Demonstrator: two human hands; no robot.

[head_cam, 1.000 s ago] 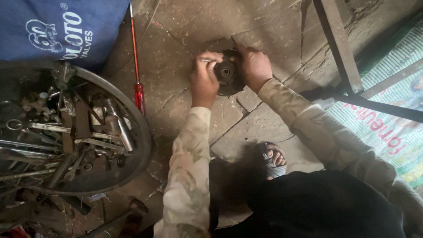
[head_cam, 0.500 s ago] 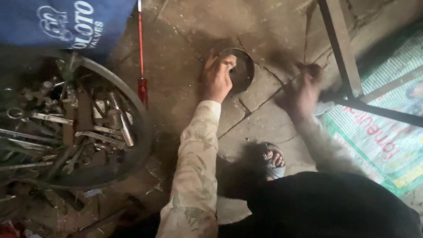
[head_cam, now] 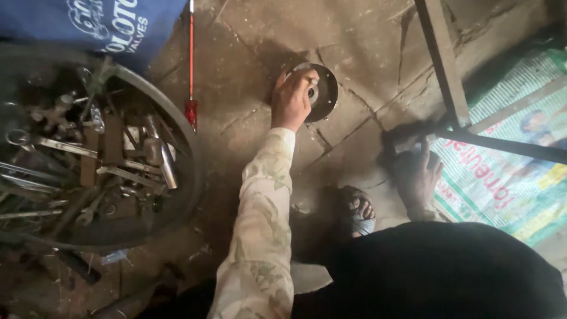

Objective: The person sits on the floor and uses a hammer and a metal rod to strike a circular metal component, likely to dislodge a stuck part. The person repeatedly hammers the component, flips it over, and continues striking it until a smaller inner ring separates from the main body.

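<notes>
A round metal disc (head_cam: 316, 91) is gripped at its left rim by the left hand (head_cam: 291, 100), the fingers curled over the edge and the thumb set near the dark hub at the centre. The disc is held on the cracked stone floor (head_cam: 248, 118), far from the body and about midway across the scene. The right hand (head_cam: 416, 171) is lowered to the floor at the right, near the foot of a dark metal frame (head_cam: 443, 77); it is blurred, so whether anything is held in it cannot be told, though the fingers seem loosely bent. The two hands are kept well apart.

To the left of the disc, a red-handled screwdriver (head_cam: 191, 65) is laid on the floor, its shaft pointing far. Further left, a wheel rim (head_cam: 183, 142) is seen, with a heap of spanners and other tools (head_cam: 88, 159) lying within it (mostly grey and rusty). A blue cloth (head_cam: 100, 23) is spread at the far left. A printed green sack (head_cam: 508, 177) is laid under the frame at the right. A sandalled foot (head_cam: 357, 212) is seen near, between the arms.
</notes>
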